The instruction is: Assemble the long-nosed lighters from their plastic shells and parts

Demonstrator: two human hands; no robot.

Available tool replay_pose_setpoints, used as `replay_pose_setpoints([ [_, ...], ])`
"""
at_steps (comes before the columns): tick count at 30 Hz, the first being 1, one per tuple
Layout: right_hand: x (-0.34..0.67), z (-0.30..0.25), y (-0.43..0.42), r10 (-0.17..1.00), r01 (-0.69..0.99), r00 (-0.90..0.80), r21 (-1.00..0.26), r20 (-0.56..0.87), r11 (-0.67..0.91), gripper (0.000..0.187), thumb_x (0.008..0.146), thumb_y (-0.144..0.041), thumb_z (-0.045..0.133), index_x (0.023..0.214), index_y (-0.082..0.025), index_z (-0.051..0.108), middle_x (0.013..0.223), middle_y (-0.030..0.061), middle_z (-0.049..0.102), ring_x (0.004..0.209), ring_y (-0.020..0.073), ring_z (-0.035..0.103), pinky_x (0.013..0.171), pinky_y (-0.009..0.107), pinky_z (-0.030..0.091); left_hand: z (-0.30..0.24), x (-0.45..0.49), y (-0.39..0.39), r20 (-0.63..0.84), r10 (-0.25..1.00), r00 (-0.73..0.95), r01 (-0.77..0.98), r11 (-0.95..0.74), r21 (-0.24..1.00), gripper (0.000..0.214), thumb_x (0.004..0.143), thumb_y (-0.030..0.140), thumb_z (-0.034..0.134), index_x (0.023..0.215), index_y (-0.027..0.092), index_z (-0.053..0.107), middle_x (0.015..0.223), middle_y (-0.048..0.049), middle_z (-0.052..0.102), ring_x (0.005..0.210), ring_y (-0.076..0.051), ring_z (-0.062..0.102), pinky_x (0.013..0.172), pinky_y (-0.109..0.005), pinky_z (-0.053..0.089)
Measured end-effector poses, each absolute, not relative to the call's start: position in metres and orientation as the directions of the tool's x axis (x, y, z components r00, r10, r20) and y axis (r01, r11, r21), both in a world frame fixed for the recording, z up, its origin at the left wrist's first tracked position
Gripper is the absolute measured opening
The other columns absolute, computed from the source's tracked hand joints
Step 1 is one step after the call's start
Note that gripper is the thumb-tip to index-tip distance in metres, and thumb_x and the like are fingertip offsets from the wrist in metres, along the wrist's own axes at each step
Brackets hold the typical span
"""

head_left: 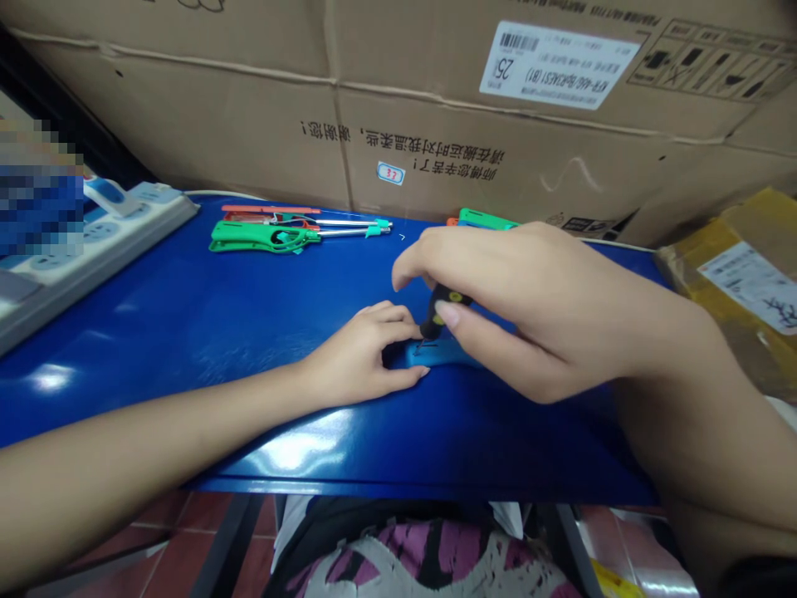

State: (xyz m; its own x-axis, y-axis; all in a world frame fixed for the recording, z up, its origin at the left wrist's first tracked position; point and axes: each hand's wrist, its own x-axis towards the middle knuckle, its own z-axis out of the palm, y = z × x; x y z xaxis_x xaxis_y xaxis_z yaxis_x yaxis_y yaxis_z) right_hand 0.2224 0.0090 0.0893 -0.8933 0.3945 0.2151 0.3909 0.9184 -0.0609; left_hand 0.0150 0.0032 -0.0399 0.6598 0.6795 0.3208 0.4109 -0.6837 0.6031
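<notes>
A blue plastic lighter casing (449,352) lies on the blue tabletop, partly covered by both hands. My left hand (354,349) grips its left end between thumb and fingers, holding it against the table. Above it, my right hand (529,307) is closed on a black and yellow screwdriver (429,325), which points down with its tip at the casing's left end. The right hand hides most of the screwdriver's handle and the casing's far end.
Green and orange long-neck lighters (249,236) lie toward the table's back left. More green and orange parts (489,218) sit behind my right hand. A white power strip (93,241) stands at left, a large cardboard box (249,108) at the back, a taped carton (740,282) at right.
</notes>
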Motion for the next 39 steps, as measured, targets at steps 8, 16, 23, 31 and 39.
replay_pose_setpoints([
  [8,0.223,0.0907,0.0092,0.446,0.471,-0.864,0.064,0.231,0.88,0.037,0.103,-0.041,0.034,0.108,-0.017,0.062,0.086,0.0046,0.067,0.067,0.0164,0.055,0.059,0.029,0.03,-0.0392,0.015,0.0013,0.316,0.697,0.643,0.433,-0.672,0.601,0.027,0.086,0.035,0.072,0.107,0.018,0.07,0.105,-0.0075,0.07,0.102,-0.027,0.064,0.092,-0.044,0.052],
  [16,0.2242,0.0895,0.0113,0.447,0.477,-0.863,0.087,0.237,0.875,0.031,0.103,-0.032,0.036,0.112,-0.018,0.062,0.094,0.0054,0.07,0.075,0.0169,0.059,0.061,0.028,0.03,-0.0377,0.0146,0.0033,0.291,0.682,0.67,0.411,-0.668,0.62,0.034,0.088,0.034,0.072,0.117,0.016,0.071,0.118,-0.0111,0.071,0.11,-0.028,0.064,0.099,-0.046,0.05],
  [23,0.2214,0.0919,0.0074,0.428,0.449,-0.871,0.04,0.241,0.892,0.032,0.098,-0.028,0.037,0.121,-0.016,0.057,0.097,0.0055,0.07,0.075,0.0182,0.06,0.06,0.029,0.031,-0.0389,0.0145,0.0018,0.302,0.691,0.657,0.434,-0.674,0.599,0.029,0.087,0.035,0.072,0.111,0.019,0.07,0.113,-0.0078,0.07,0.106,-0.027,0.065,0.097,-0.045,0.05],
  [31,0.2189,0.0892,0.0056,0.42,0.445,-0.878,0.07,0.228,0.893,0.035,0.103,-0.043,0.037,0.109,-0.019,0.061,0.073,-0.0007,0.061,0.061,0.0155,0.05,0.058,0.029,0.029,-0.0375,0.016,0.0017,0.271,0.727,0.63,0.433,-0.619,0.655,0.022,0.085,0.032,0.072,0.101,0.018,0.069,0.103,-0.0063,0.069,0.099,-0.025,0.065,0.091,-0.042,0.053],
  [39,0.2196,0.0909,0.0051,0.422,0.423,-0.889,-0.034,0.18,0.906,0.025,0.099,-0.028,0.042,0.113,-0.015,0.058,0.09,0.0046,0.066,0.072,0.0164,0.054,0.062,0.029,0.033,-0.0391,0.0155,0.0021,0.257,0.715,0.651,0.423,-0.622,0.658,0.026,0.087,0.035,0.07,0.108,0.018,0.069,0.106,-0.0077,0.069,0.104,-0.027,0.064,0.094,-0.044,0.052],
])
